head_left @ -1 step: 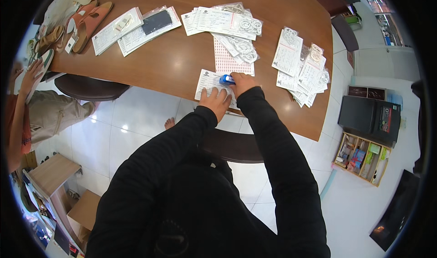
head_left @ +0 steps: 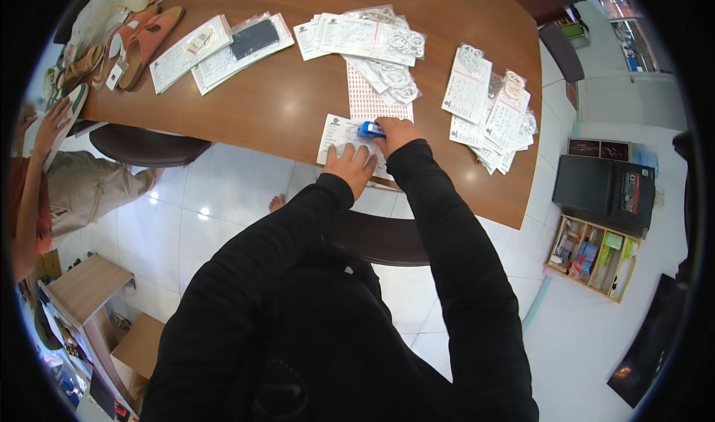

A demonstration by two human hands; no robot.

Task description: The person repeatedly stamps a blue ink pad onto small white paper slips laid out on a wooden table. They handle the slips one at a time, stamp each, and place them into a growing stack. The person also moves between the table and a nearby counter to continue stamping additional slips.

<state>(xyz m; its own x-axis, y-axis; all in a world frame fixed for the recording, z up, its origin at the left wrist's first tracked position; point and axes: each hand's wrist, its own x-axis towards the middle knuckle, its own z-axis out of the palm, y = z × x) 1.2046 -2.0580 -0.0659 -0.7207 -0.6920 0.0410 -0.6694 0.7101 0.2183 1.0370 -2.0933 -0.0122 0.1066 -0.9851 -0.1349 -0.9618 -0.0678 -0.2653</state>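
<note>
Head camera, looking down from above: a person in black long sleeves leans over a curved brown wooden desk [head_left: 283, 102]. The left hand [head_left: 348, 165] lies flat on a white printed paper slip [head_left: 337, 135] near the desk's front edge, its fingers spread apart and pressing the slip down. The right hand [head_left: 397, 133] sits just beside it, its fingers closed together around a small blue stamp-like tool [head_left: 369, 130] (only the blue end shows, so I cannot tell its exact kind), which rests on the upper right part of the same slip.

Just behind the slip lies a white sheet with a red dotted grid [head_left: 372, 98]. Beyond that is a loose pile of white slips with clear packets [head_left: 365, 38]. To the right, well apart from the hands, a second pile of slips and small clear bags [head_left: 488, 109] fans out. At the far left of the desk lie two larger flat packets [head_left: 223, 49] and several orange sandals [head_left: 145, 38].

Another person [head_left: 45, 191] sits at the left edge of the view. On the white tiled floor to the right stand a black box [head_left: 603, 187] and a wooden compartment tray [head_left: 592, 258].
</note>
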